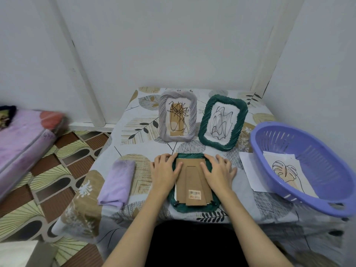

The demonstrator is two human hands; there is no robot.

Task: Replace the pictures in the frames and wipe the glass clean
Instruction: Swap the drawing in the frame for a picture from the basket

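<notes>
Frame (193,206): face down on counter (134,120), both flat hands pressing its backing.
Left hand (166,171): fingers straight.
Right hand (219,171): fingers straight.
Around: cloth (117,183) left, basket (306,166) right, two frames upright behind.

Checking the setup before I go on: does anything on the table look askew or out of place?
Only the purple plastic basket at the right: it sits tilted, and white paper sheets stick out from under it.

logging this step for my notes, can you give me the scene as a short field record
surface: table with leaf-print cloth
frame in work: green frame lying face down, cardboard back up
left hand: flat on the back's left side
right hand: flat on its right side
standing frames: grey frame, second green frame, each holding a line drawing
wiping cloth: folded lilac cloth, left of the hands, untouched
basket: purple basket at right, leaf print inside
</notes>
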